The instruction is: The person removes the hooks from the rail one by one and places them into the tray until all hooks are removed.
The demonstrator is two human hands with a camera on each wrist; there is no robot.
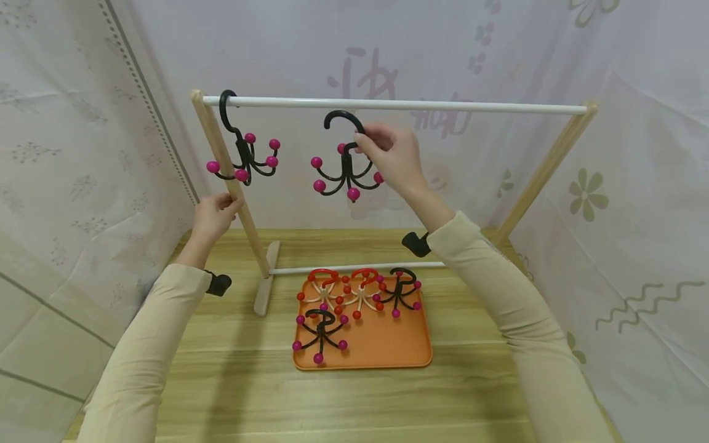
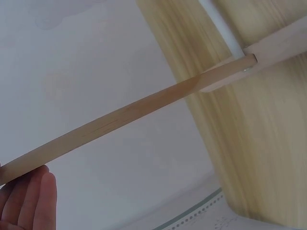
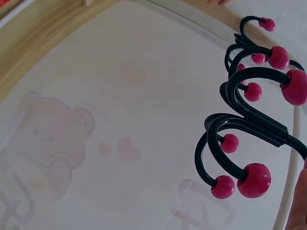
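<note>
My right hand [image 1: 394,157] pinches a black hanger [image 1: 347,165] with pink ball tips by its hook, just below the white top rail [image 1: 388,105]. The hook is apart from the rail in the head view. In the right wrist view the held hanger's prongs [image 3: 259,117] show close up, with a fingertip at the edge. Another black hanger [image 1: 244,154] hangs from the rail's left end. My left hand [image 1: 213,216] holds the rack's left wooden post [image 1: 249,227]; in the left wrist view the fingers [image 2: 36,196] touch the post [image 2: 115,117].
An orange tray [image 1: 382,344] lies on the wooden table [image 1: 354,406], with two red-hooked hangers and two black hangers in it. The rack's right post [image 1: 545,175], left foot [image 1: 268,280] and lower white rail [image 1: 354,267] stand behind it. Patterned cloth [image 1: 637,184] surrounds the table.
</note>
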